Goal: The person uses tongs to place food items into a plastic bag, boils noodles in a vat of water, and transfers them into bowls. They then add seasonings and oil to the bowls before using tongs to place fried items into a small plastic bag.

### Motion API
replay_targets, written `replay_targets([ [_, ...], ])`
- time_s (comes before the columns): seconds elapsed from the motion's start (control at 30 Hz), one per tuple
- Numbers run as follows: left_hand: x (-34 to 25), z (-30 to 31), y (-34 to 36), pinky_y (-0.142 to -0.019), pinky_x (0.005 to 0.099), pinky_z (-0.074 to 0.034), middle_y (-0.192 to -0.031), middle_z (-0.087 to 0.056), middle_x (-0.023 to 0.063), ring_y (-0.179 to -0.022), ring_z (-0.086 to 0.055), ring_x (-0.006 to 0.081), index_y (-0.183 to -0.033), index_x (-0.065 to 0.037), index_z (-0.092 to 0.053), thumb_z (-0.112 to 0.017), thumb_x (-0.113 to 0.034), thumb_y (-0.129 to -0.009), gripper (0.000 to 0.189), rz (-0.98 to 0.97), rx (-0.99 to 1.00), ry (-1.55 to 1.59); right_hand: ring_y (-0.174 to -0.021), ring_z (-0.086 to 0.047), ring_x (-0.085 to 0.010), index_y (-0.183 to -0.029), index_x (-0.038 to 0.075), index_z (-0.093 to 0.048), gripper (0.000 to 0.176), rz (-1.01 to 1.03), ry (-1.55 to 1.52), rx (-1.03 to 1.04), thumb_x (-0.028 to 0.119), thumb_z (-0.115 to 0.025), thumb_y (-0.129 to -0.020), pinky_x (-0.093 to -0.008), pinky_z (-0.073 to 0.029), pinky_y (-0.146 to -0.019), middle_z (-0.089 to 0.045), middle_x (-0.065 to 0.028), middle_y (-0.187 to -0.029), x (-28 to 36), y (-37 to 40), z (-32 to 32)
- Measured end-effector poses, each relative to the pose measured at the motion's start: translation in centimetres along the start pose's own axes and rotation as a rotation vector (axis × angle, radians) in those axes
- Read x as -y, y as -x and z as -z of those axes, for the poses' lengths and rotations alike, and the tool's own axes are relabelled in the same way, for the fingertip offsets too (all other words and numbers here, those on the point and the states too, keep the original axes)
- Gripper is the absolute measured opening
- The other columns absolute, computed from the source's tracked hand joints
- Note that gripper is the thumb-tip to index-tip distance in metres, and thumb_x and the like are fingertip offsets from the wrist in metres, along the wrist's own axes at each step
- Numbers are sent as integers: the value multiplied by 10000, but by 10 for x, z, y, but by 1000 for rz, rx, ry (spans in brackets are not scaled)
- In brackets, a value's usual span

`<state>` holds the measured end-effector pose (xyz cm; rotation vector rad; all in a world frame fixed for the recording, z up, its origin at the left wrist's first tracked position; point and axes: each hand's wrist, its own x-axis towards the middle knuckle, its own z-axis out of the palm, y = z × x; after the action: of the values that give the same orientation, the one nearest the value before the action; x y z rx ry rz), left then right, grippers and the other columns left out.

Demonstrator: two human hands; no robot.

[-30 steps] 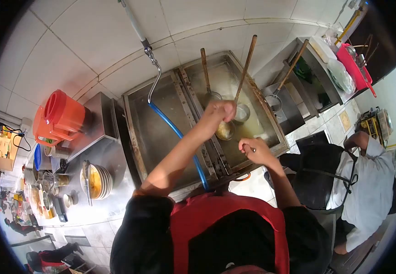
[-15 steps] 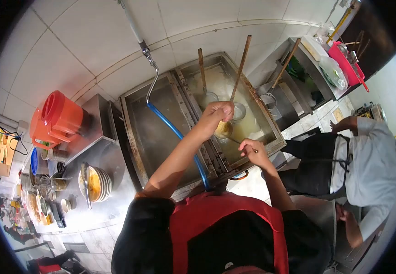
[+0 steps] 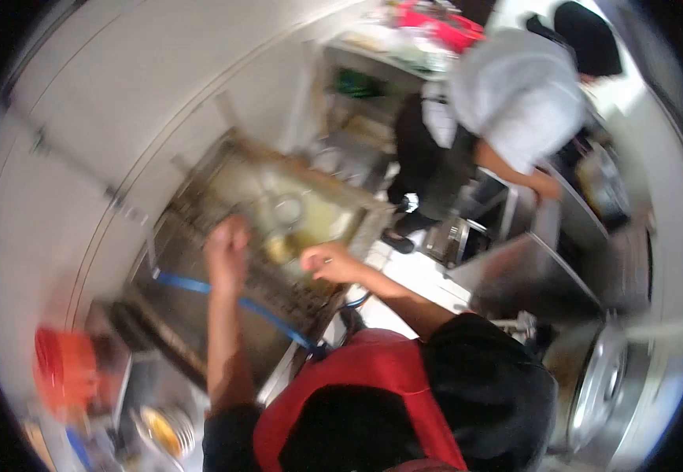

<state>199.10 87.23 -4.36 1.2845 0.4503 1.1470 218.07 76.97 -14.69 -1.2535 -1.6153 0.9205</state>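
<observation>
Blurred by motion, my left hand point(image 3: 230, 237) is a closed fist over the divider between two metal vats; what it grips cannot be made out. My right hand point(image 3: 332, 262) has its fingers curled together above the near edge of the right vat point(image 3: 373, 220), and its contents are smeared too. Between the hands, a round strainer with yellow food point(image 3: 281, 247) sits in the cloudy liquid. Another round strainer point(image 3: 286, 209) is just behind it, seemingly with no food inside. A blue hose point(image 3: 271, 316) crosses the left vat below my left hand.
A co-worker in a white top point(image 3: 515, 94) bends over metal equipment at the right. At lower left are an orange bucket point(image 3: 66, 370) and stacked bowls point(image 3: 167, 433). A big lidded pot point(image 3: 601, 385) stands at lower right. A pink tray point(image 3: 440, 25) lies on the back shelf.
The view has swung round, so the vats sit further left and the co-worker higher. My left hand has moved away from the food strainer, over the divider. The large pot has come into view.
</observation>
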Motion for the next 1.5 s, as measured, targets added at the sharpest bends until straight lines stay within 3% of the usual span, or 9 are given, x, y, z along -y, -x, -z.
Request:
replay_targets([
  [0.03, 3, 1, -1, -600, 276, -259, -627, -304, -18, -628, -312, 122, -633, -92, -389, -507, -489, -825, 456, -41, 36, 13, -584, -603, -177, -765, 60, -568, 140, -183, -158, -30, 49, -430, -787, -328, -476, -561, -604, -88, -686, 45, 0, 11],
  [0.2, -15, -15, 0, -606, 289, -234, -602, -299, 7, -617, -292, 142, -589, -77, -357, -450, -517, -838, 514, -50, 107, -22, -681, -605, -275, -763, 66, -578, 159, 156, 254, -116, 23, -427, -735, -365, -479, -643, -610, -103, -719, -12, 0, -3],
  [0.37, -9, -21, 3, -585, 289, -208, -558, -282, 0, -583, -250, 132, -568, -88, -365, -378, -534, -871, 539, -68, 115, -40, -756, -608, -295, -788, 79, -607, 184, -85, 89, -230, 59, -445, -705, -386, -469, -691, -632, -116, -756, 16, 4, 9],
  [0.5, -14, -22, 0, -593, 291, -215, -563, -288, 1, -591, -248, 130, -573, -92, -367, -393, -543, -861, 536, -59, 130, -18, -768, -603, -311, -801, 86, -602, 182, -71, 149, -9, 101, -424, -766, -393, -470, -695, -630, -122, -766, 10, 5, -1],
  [0.87, -6, 2, -1, -589, 290, -262, -625, -337, 2, -616, -313, 140, -639, -100, -392, -457, -443, -864, 416, -72, 9, 20, -760, -604, -299, -771, 67, -574, 160, -16, 208, -219, 138, -438, -817, -386, -466, -679, -619, -114, -796, 5, 2, -6],
  [1.0, -13, 11, -20, -607, 289, -267, -589, -338, 3, -600, -321, 144, -611, -106, -371, -391, -435, -903, 441, -43, -173, 41, -645, -565, -126, -763, 51, -574, 140, -2, 99, -40, 47, -444, -816, -255, -452, -597, -561, -59, -663, 13, 0, 0],
  [1.23, -31, 28, -40, -779, 306, -361, -746, -504, 19, -794, -491, 160, -832, -42, -519, -430, -328, -919, 312, 94, -475, -106, -628, -555, -97, -797, 31, -565, 205, -352, -89, 112, 37, -368, -851, -221, -441, -559, -562, -35, -699, 46, -9, 14],
  [1.4, 53, 176, -1, -846, 395, -377, -991, -512, 166, -928, -495, 300, -1019, 51, -489, -643, -100, -675, 405, -452, -1184, -1040, -655, -571, -117, -838, 10, -554, 236, -311, -344, -47, 119, -353, -899, -229, -466, -604, -602, -71, -766, 55, 9, 89],
  [1.5, 135, 255, 24, -832, 420, -395, -996, -511, 222, -923, -512, 346, -1061, 50, -451, -653, -155, -679, 478, 100, -1451, -1022, -643, -577, -117, -860, 23, -544, 240, -303, -263, -174, 146, -341, -899, -223, -461, -597, -620, -77, -770, 66, 26, 134],
])
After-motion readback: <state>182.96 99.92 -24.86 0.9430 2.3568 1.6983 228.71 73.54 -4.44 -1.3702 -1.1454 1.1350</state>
